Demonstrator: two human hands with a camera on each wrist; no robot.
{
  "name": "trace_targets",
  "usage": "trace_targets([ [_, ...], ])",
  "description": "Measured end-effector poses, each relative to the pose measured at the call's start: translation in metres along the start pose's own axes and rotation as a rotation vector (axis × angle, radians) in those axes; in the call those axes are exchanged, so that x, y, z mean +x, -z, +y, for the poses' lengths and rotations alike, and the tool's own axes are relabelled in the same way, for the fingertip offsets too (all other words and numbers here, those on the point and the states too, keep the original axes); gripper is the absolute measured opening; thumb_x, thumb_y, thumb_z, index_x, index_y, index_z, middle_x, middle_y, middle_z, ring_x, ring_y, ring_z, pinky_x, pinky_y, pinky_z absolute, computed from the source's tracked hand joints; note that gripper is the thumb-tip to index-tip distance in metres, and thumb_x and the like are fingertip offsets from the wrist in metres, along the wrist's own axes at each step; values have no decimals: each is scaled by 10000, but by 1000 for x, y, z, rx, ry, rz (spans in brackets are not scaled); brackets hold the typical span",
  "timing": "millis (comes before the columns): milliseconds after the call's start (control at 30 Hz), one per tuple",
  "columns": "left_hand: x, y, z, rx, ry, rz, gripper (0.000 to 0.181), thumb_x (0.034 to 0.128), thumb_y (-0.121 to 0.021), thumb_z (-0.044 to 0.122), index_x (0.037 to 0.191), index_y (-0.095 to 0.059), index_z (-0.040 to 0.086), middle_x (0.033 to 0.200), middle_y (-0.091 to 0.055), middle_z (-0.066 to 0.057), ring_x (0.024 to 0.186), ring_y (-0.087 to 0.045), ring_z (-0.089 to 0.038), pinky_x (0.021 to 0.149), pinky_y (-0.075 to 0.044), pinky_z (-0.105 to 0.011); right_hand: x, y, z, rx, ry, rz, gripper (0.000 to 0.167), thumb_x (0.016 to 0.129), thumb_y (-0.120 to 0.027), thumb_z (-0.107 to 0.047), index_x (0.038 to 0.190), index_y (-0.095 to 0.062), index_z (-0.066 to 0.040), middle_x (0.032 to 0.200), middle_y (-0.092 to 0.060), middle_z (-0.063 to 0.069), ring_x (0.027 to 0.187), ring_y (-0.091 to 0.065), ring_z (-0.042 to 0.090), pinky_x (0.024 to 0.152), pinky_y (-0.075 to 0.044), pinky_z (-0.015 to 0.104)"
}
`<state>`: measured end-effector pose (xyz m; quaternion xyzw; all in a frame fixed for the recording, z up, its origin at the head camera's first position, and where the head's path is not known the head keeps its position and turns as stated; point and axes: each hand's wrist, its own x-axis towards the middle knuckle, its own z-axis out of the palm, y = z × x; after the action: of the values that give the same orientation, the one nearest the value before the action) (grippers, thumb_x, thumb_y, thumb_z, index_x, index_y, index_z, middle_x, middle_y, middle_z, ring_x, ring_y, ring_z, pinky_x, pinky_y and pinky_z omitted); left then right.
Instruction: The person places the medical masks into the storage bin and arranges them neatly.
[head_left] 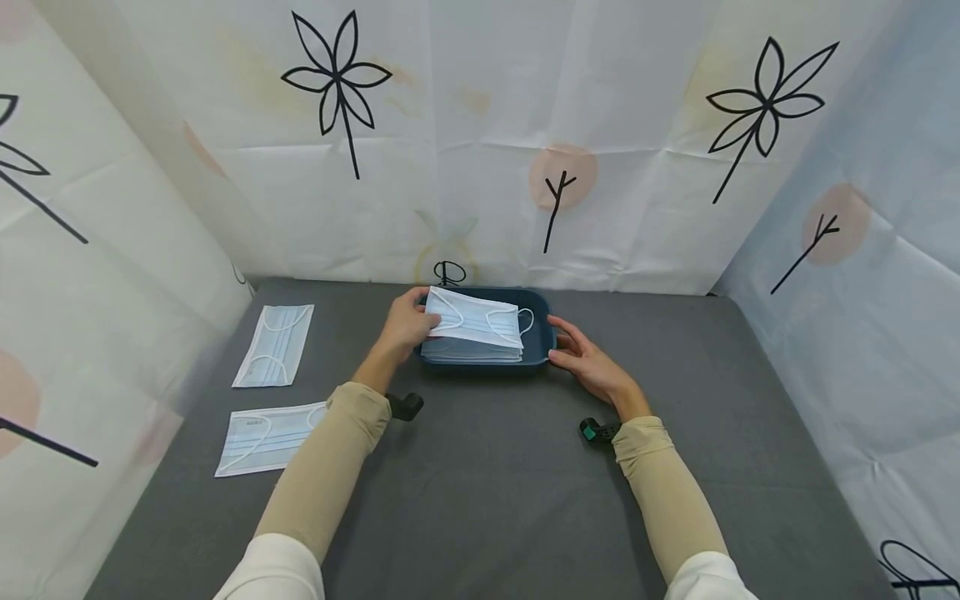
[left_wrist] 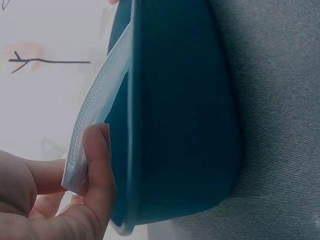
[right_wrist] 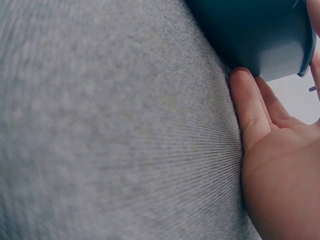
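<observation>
My left hand (head_left: 405, 323) pinches the left end of a pale blue face mask (head_left: 472, 318) between thumb and fingers. That mask lies tilted over a stack of masks (head_left: 468, 352) in a dark blue tray (head_left: 542, 329). In the left wrist view the held mask (left_wrist: 97, 95) slopes past the rim into the tray (left_wrist: 182, 125). At the tray's right end is my right hand (head_left: 596, 367), its fingers spread along the outer wall. The right wrist view shows its fingertips (right_wrist: 241, 75) touching the tray near its base, without gripping it.
Two more masks lie at the left of the grey table (head_left: 510, 492): an upright one (head_left: 276, 346) and a sideways one (head_left: 262, 437), partly behind the left forearm. A patterned white cloth (head_left: 480, 100) hangs right behind the tray and along both sides.
</observation>
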<state>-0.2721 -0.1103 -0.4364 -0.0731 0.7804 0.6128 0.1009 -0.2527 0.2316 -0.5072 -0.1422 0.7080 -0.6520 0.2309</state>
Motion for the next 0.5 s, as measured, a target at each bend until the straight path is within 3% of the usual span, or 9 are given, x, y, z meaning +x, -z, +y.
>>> trace_targets([
  [100, 2, -1, -2, 46, 6, 10, 595, 960, -578, -24, 1523, -443, 112, 1371, -595, -234, 946, -619, -211, 761, -592, -317, 0, 0, 0, 1, 6, -4, 713, 1063, -548, -165, 1644, -148, -269, 1678, -163, 201, 1445, -324, 421, 1247, -204, 581],
  [267, 2, -4, -5, 80, 6, 15, 613, 954, -587, -18, 1532, -434, 117, 1373, -596, -230, 953, -613, -229, 782, -577, -353, 0, 0, -1, -3, 8, -5, 714, 1064, -545, -158, 1645, -144, -263, 1679, -163, 201, 1441, -329, 418, 1241, -218, 565],
  [500, 1, -5, -5, 155, -6, 33, 616, 959, -599, 1, 1540, -424, 106, 1360, -589, -228, 959, -600, -251, 675, -529, -263, 0, -1, -2, 3, 5, -2, 721, 1058, -554, -153, 1644, -149, -262, 1672, -182, 198, 1443, -330, 410, 1229, -247, 535],
])
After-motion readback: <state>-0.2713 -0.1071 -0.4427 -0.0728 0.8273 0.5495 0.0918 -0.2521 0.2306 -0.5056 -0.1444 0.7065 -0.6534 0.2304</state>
